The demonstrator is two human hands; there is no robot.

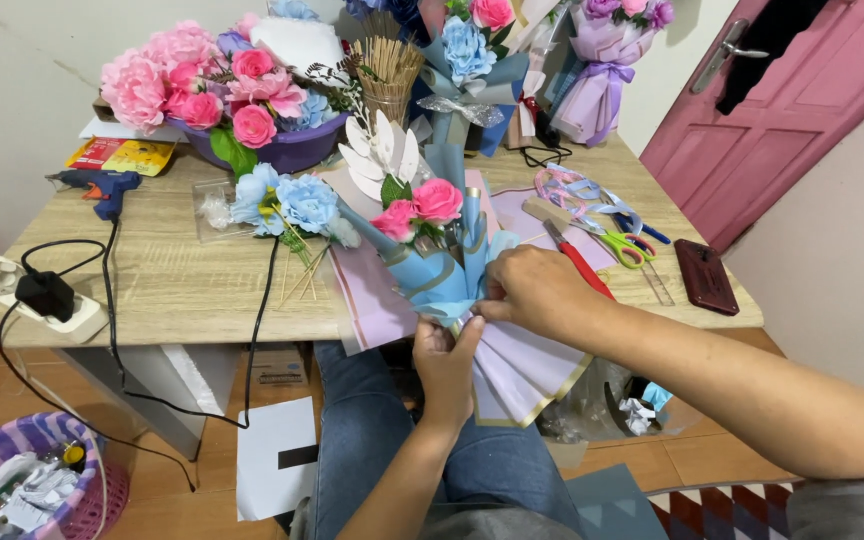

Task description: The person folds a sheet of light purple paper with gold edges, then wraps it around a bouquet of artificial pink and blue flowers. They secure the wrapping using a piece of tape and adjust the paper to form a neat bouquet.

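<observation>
Fingers of left hand clamped on the bouquet neck at the bench edge, right hand pinching blue wrapping paper there. Roses already seated, wrap folded round; no ribbon tied yet, scissors and loose blue flowers lying nearby

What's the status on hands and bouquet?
Left hand grip shut on bouquet stem. Right hand pinching blue wrap. Scissors, red cutter beside right hand; nothing blocking.
</observation>
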